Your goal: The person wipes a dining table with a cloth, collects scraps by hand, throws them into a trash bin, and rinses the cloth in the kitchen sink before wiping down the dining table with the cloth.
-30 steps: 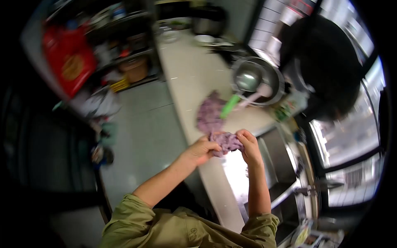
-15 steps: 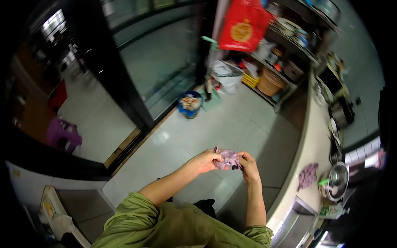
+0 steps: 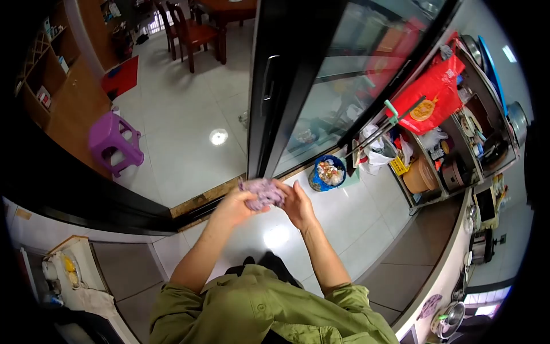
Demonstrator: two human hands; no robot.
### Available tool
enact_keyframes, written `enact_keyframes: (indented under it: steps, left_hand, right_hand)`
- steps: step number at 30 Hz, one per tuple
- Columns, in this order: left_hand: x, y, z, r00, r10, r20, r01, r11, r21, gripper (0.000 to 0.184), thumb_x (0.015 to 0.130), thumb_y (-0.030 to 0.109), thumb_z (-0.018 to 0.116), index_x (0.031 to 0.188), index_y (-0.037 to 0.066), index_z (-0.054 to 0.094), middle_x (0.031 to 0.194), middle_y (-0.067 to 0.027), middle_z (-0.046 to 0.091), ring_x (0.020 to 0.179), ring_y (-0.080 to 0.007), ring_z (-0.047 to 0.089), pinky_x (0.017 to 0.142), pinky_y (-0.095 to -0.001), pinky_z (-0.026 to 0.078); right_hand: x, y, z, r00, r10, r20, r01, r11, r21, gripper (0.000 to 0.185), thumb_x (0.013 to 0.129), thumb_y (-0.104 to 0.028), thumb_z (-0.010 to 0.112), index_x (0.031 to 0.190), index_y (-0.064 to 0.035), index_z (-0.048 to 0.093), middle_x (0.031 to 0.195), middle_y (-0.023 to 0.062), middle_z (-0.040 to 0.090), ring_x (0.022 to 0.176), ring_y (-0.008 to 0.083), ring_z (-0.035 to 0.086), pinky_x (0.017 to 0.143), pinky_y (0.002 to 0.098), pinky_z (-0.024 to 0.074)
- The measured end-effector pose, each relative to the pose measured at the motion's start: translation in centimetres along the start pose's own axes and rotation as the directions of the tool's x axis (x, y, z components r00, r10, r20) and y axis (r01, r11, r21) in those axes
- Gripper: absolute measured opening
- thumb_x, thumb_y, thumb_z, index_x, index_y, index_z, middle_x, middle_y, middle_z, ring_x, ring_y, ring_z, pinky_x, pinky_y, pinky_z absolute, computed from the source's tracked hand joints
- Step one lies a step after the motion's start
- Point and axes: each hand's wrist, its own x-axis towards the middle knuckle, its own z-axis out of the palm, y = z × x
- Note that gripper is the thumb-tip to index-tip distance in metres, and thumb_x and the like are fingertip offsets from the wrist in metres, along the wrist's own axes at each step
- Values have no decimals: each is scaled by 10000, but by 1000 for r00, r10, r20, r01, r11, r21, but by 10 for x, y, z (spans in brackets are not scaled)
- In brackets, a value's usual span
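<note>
Running left to right, crumpled purple cloth (image 3: 263,194) lies between both hands (image 3: 232,208).

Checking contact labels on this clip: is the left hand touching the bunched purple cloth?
Touching. The head view shows the left hand gripping the bunched purple cloth, its thumb lying over the near side.

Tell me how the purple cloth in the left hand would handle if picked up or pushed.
The purple cloth is probably floppy, since it is bunched into loose folds in the left hand. It is likely light, being a fabric bundle of about hand size. If pushed, it would probably crumple rather than roll, given its uneven outline.
</note>
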Motion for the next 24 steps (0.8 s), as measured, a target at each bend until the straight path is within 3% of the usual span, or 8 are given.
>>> enact_keyframes:
  steps: [4, 8, 15, 18, 21, 24]
  left_hand:
    - [-10, 71, -29, 987, 92, -129, -101, 993, -61, 501, 764, 10, 427, 1263, -36, 437, 1184, -186, 563, 1016, -337, 599, 803, -447, 519]
    - [-2, 136, -57, 975, 161, -150, -168, 985, -31, 523, 746, 25, 420, 1265, -42, 428, 1185, -209, 554, 1007, -356, 598, 790, -423, 521]
    - [36, 250, -96, 961, 238, -138, -243, 970, -13, 522, 738, 30, 442, 1253, -57, 444, 1194, -194, 556, 1047, -342, 583, 773, -417, 527]
    - [54, 294, -115, 962, 257, -95, -260, 965, -21, 533, 734, 34, 460, 1260, -50, 445, 1197, -179, 561, 1060, -335, 579, 802, -418, 521]
    - [76, 336, -134, 950, 254, -182, -262, 965, -24, 545, 726, 39, 477, 1265, -44, 449, 1193, -177, 565, 1067, -328, 578, 833, -414, 510]
    - [106, 383, -162, 963, 245, -113, -250, 967, -37, 556, 720, 42, 487, 1270, -35, 452, 1194, -177, 565, 1077, -325, 574, 849, -420, 503]
  right_hand:
    - [65, -7, 51, 969, -11, 246, -14, 995, 100, 672, 939, -498, 252, 1403, -19, 331, 1482, 98, 290, 1341, 247, 295, 1099, 402, 191]
    - [134, -9, 87, 938, -31, 346, -30, 985, 169, 653, 913, -429, 300, 1396, 9, 328, 1491, 108, 270, 1351, 238, 280, 1095, 410, 205]
    - [261, -34, 147, 907, -122, 404, 58, 984, 167, 631, 832, -249, 343, 1374, 73, 326, 1484, 174, 256, 1391, 268, 196, 1130, 405, 133]
    - [314, -36, 167, 898, -132, 419, 107, 991, 81, 623, 818, -240, 383, 1366, 56, 360, 1473, 160, 290, 1367, 255, 255, 1119, 391, 168]
    - [364, -43, 187, 909, -128, 398, 124, 992, 35, 604, 817, -189, 371, 1363, 68, 356, 1472, 159, 293, 1360, 255, 270, 1114, 389, 173]
    - [422, -42, 197, 918, -145, 368, 174, 984, -45, 600, 811, -149, 373, 1367, 74, 345, 1471, 157, 297, 1356, 247, 277, 1110, 377, 181]
